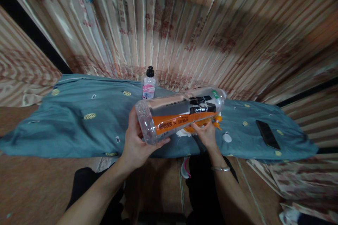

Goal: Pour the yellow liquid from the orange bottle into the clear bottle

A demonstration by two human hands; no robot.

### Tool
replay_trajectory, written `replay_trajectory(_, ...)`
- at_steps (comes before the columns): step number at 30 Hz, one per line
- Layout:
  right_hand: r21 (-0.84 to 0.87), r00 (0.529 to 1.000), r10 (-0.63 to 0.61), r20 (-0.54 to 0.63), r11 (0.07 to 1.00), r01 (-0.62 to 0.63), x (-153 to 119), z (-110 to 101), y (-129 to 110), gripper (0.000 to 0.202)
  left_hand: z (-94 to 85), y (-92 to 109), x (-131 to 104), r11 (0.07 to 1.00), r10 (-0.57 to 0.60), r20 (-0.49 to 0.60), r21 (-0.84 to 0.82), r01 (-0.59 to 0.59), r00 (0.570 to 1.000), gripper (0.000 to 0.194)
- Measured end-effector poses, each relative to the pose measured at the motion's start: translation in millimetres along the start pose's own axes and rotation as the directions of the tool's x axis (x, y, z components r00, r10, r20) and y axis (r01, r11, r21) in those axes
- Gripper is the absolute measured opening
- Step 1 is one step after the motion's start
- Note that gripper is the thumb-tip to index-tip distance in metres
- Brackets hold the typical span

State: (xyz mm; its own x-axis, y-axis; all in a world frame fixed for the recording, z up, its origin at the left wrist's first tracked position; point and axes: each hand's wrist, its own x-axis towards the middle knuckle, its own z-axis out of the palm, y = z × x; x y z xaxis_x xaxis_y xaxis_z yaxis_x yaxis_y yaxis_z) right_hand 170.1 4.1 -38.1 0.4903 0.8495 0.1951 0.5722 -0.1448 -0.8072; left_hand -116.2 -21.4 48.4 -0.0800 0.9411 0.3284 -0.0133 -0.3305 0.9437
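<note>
A large clear plastic bottle (182, 107) with an orange, black and green printed label is held tilted on its side above the teal cloth. My left hand (136, 144) is closed round its base, thumb stretched along the underside. Near the other end, my right hand (207, 135) grips the bottle from below; most of its fingers are hidden behind it. Just past that hand shows an orange object (218, 122), partly covered, its kind unclear. Something white (184, 133) lies under the bottle, also partly hidden.
A small clear bottle (149, 89) with a black cap and pink label stands behind. On the teal patterned cloth (105, 133) lie a dark phone (267, 134) at right and a white oval piece (227, 137). Pleated curtains (169, 31) hang close behind and at the sides.
</note>
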Motion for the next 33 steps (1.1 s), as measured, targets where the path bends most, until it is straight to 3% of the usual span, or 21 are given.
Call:
replay_trajectory(10, -0.026, 0.999, -0.034, -0.032, 0.999, 0.033, -0.3, -0.1, 2.6, 0.059, -0.1, -0.3, 0.5, 1.0, 0.006, 0.01, 0.002, -0.006, 1.0, 0.075)
replay_trajectory(22, -0.026, 1.0, 0.009, 0.002, 1.0, -0.009, -1.1, -1.6, -3.9, 0.061, 0.1, 0.7, 0.4, 1.0, 0.018, -0.004, -0.004, -0.018, 1.0, 0.071)
replay_trajectory(33, -0.003, 1.0, 0.008, 0.004, 1.0, -0.008, -0.6, -0.8, -2.6, 0.065, 0.2, 3.8, 0.9, 0.999, -0.049, -0.001, -0.012, 0.049, 0.999, 0.07)
